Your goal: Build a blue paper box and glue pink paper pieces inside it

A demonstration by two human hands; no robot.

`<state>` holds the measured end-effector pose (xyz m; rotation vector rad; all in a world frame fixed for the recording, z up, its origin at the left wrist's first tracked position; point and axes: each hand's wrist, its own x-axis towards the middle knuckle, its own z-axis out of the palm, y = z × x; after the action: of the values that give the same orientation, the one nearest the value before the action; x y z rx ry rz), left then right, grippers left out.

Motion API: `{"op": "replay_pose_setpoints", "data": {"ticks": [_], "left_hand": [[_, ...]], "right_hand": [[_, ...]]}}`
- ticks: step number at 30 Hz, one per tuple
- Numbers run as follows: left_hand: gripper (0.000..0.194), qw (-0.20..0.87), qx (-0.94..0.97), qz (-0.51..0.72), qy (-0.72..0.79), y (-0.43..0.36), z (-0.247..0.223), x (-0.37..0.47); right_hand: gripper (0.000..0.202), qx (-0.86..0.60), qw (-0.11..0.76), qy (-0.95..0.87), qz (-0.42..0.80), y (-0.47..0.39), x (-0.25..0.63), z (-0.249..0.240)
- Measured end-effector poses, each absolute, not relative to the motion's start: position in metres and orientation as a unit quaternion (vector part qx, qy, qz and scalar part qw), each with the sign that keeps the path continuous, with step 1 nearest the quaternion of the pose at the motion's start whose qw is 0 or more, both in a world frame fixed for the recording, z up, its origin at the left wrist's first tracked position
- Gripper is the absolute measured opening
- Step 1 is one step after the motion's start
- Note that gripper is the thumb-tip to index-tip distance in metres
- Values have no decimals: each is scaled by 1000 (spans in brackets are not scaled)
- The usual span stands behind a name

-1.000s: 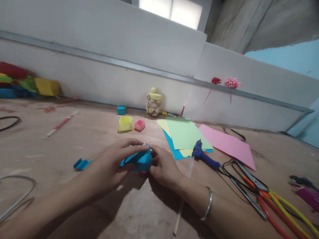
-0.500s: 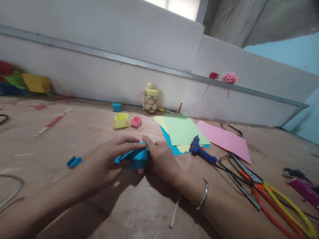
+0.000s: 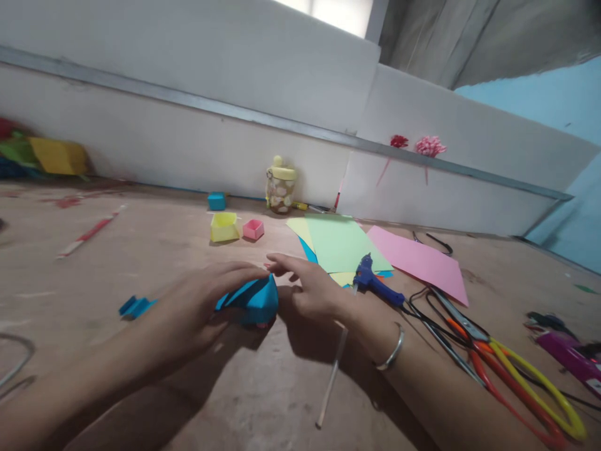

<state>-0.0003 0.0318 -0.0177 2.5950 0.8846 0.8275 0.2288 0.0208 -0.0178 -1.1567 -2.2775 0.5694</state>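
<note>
My left hand grips a folded blue paper piece, fingers over its top and thumb beneath. Just right of that paper is my right hand, its fingers apart and nothing visible between them; a bangle circles the wrist. A bit of pink shows under the blue paper, mostly hidden. Beyond the hands stand a yellow paper box, a pink paper box and a small blue box. Another folded blue piece lies beside my left forearm.
Right of my hands lie a blue glue gun, green paper, pink paper and large scissors. A patterned bottle stands by the wall. A thin stick lies near my right forearm.
My right hand has let go of the blue paper and moved slightly right, its fingers spreading. The left hand still holds the paper. The whole view has shifted a little.
</note>
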Motion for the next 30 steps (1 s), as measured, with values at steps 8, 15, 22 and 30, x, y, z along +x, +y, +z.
{"op": "replay_pose_setpoints", "data": {"ticks": [8,15,22,30], "left_hand": [[38,203,864,318,335,32,-24,5],[38,230,787,284,497,37,-25,5],[33,261,777,251,515,29,-24,12],[41,345,738,291,502,29,-40,16]], "right_hand": [[78,-409,260,-850,208,4,206,0],[63,-490,271,-811,169,14,218,-7],[59,-491,326,-782,205,16,219,-6],[45,-504,485,-546,462,22,223,-12]]}}
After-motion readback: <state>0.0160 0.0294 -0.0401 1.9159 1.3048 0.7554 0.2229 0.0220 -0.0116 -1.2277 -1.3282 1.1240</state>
